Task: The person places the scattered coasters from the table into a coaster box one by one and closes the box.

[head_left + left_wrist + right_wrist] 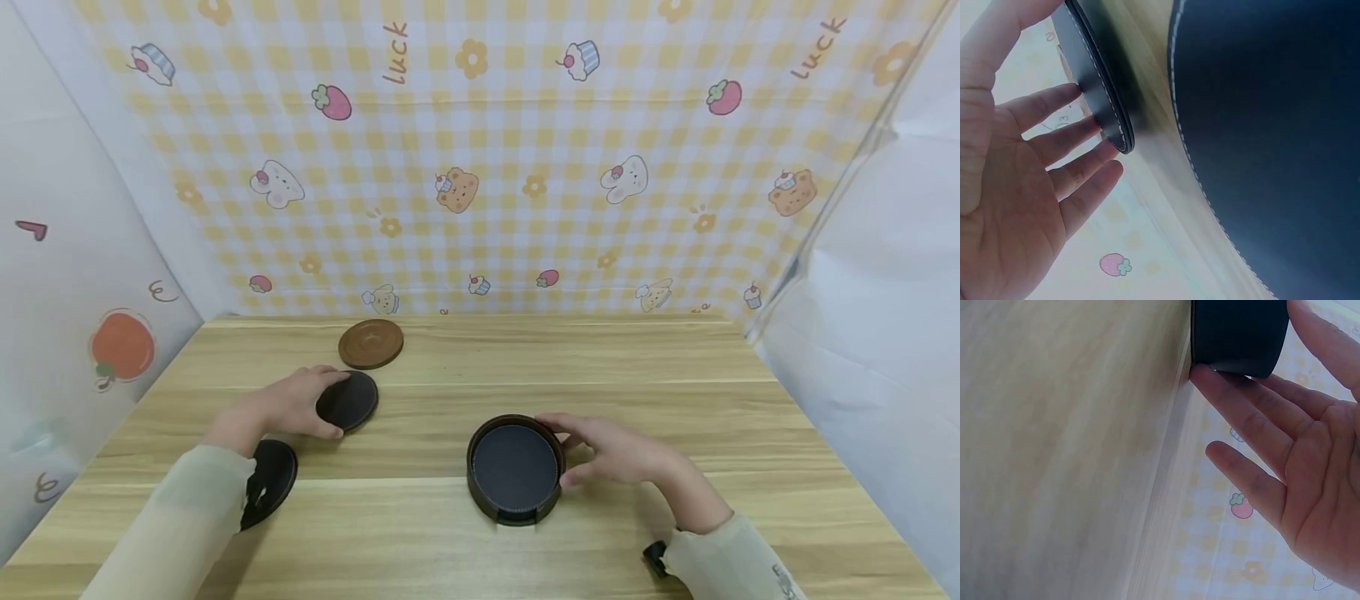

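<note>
My left hand (296, 404) spans a round black coaster (355, 402), thumb at its near edge and fingers at its far side. White stitching runs along the rim of this coaster (1096, 75) in the left wrist view, where the fingertips meet it. On the right, my right hand (611, 450) holds the side of a round dark coaster holder (482, 497), with the thumb on the near side and fingers at the back. A black coaster (514, 468) lies inside the holder, whose front wall has a notch. The right wrist view shows fingertips against the holder's wall (1238, 337).
A brown round coaster (371, 343) lies near the table's back edge. Another black coaster (273, 479) is partly covered by the left sleeve. The wood-grain table (405, 542) meets a yellow checked cloth (502, 242) behind and white sheets at both sides.
</note>
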Demonstrator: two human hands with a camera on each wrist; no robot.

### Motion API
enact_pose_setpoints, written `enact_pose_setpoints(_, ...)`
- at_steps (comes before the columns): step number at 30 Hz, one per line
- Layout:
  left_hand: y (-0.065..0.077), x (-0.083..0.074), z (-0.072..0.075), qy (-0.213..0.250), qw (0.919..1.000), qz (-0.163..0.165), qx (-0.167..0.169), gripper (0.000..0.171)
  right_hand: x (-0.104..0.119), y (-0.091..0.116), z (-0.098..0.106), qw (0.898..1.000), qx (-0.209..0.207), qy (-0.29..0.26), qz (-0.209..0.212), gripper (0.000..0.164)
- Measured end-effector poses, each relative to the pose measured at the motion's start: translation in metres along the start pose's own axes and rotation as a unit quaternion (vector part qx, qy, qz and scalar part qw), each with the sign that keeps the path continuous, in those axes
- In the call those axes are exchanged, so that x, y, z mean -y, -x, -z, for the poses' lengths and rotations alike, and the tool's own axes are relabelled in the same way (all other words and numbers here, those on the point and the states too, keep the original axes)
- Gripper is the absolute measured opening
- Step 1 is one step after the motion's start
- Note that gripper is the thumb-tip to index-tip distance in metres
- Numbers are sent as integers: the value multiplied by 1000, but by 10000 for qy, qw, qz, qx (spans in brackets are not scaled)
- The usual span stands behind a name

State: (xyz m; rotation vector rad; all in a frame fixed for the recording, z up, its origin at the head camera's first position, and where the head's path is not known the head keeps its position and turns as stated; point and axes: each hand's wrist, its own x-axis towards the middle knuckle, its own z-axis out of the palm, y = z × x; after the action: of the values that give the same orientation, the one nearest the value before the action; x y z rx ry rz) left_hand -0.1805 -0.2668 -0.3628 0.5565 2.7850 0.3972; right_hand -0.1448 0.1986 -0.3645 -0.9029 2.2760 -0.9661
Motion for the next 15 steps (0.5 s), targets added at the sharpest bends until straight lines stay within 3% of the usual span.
enact_pose_setpoints(15,3,-23,-1,-87,9998,-195,-37,90,-2,-1,0,10000,4,35,23,78)
